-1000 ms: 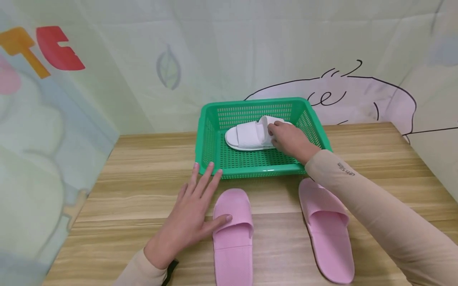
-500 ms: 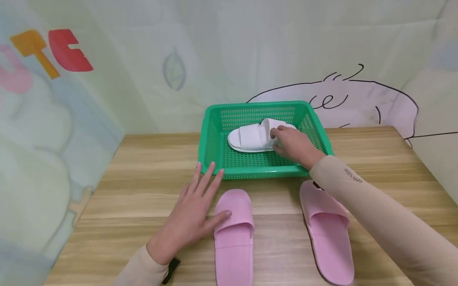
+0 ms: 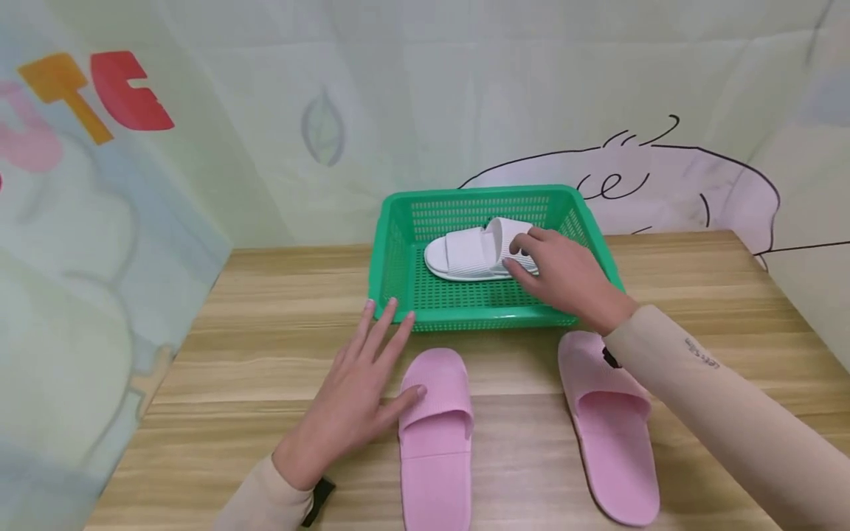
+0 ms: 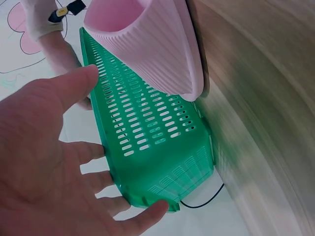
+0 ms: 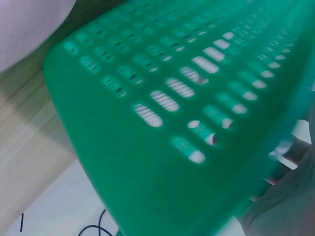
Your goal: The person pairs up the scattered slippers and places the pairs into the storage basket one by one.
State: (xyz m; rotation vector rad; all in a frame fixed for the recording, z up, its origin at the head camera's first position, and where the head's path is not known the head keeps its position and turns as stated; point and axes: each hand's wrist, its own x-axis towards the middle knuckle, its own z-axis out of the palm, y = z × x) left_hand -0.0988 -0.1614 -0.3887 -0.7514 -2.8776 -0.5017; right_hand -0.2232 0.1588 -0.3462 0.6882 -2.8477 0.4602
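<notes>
Two white slippers lie in a green basket; one white slipper has its toe to the left, and the other white slipper is behind my right hand. That hand reaches over the basket's near right corner, its thumb and forefinger parted beside the strap with nothing visibly held. Through the basket's slots the right wrist view shows ribbed white strap. My left hand is spread, fingertips at the basket's near left rim. Its thumb overlaps the left pink slipper in the head view, but appears apart from it in the left wrist view.
Another pink slipper lies under the right forearm, toe toward the basket. All stand on a wood-grain table. A printed cloth backdrop rises behind the basket and along the left side.
My right hand has loosened from the white slipper's strap, its thumb and fingers parting as it shifts right and slightly back. The left hand and the slippers stay nearly the same; the head view moved slightly.
</notes>
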